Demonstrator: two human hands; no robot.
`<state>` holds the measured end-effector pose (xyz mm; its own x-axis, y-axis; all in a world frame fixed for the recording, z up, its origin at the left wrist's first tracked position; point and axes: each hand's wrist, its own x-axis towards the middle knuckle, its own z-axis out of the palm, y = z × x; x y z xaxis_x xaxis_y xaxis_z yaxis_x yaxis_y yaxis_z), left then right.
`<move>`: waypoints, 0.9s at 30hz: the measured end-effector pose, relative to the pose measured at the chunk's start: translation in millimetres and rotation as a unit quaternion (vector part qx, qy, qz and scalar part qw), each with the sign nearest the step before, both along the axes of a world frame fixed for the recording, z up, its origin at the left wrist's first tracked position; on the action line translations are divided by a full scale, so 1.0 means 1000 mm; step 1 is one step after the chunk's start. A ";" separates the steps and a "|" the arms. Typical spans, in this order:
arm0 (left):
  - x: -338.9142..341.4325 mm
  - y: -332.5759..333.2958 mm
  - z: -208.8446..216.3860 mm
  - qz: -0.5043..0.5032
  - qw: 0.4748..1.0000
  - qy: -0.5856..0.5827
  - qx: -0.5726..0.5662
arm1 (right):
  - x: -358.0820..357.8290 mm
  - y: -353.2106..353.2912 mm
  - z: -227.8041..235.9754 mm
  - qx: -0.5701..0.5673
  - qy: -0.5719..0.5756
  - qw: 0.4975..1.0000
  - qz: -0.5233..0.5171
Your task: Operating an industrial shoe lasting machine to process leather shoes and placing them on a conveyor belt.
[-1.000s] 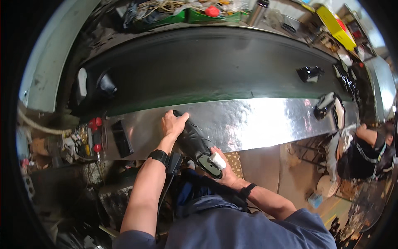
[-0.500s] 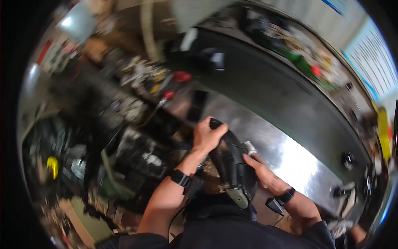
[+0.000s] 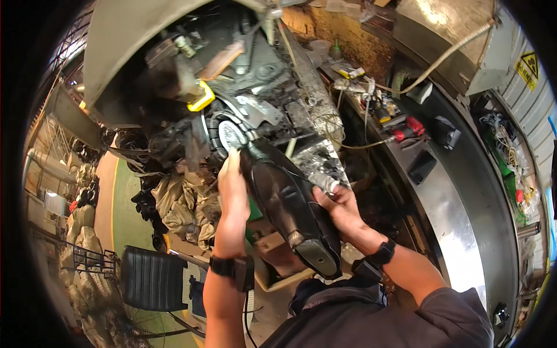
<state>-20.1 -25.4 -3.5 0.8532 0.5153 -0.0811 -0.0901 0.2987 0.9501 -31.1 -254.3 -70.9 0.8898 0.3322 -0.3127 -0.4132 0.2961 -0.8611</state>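
A black leather boot [image 3: 284, 194] lies slantwise between my hands, its near end showing a flat grey-green plate with a hole [image 3: 320, 258]. My right hand [image 3: 344, 213] grips the boot's right side, thumb on top. A small silvery-white cylinder [image 3: 325, 182] sticks out beside that thumb; its kind does not show clearly. My left hand [image 3: 233, 182] is alongside the boot's far end, slightly blurred, its fingers stretched toward a bright white oval part [image 3: 231, 134] on a dark machine. Whether these fingertips touch it is hard to tell.
The dirty machine [image 3: 267, 75] stands ahead with a yellow part [image 3: 202, 96] on it. A metal workbench [image 3: 449, 200] curves along the right, carrying a red-handled tool [image 3: 411, 127]. A black chair [image 3: 154, 278] is at lower left, a box [image 3: 278, 255] below the boot.
My view has turned left, from the bench to the machine. My left hand has let go of the boot's far end and reached ahead. My right hand still holds the boot.
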 end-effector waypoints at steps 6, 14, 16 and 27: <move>-0.059 0.052 -0.033 0.050 0.984 -0.026 -0.167 | 0.024 0.105 0.016 0.189 0.002 0.982 0.026; -0.026 0.082 -0.063 0.046 0.964 0.028 -0.259 | 0.073 0.165 0.001 0.125 0.074 0.989 -0.005; -0.013 0.091 -0.071 0.042 0.962 0.040 -0.266 | 0.084 0.174 -0.004 0.128 0.034 0.991 0.002; 0.025 0.102 -0.096 0.035 0.922 0.034 -0.384 | 0.111 0.196 -0.013 0.035 0.040 0.997 -0.054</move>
<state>4.4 76.4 -99.3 0.7993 0.3367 -0.4977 -0.0826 0.8819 0.4641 80.1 -58.4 -84.1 0.8944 0.2599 -0.3639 -0.4427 0.4003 -0.8023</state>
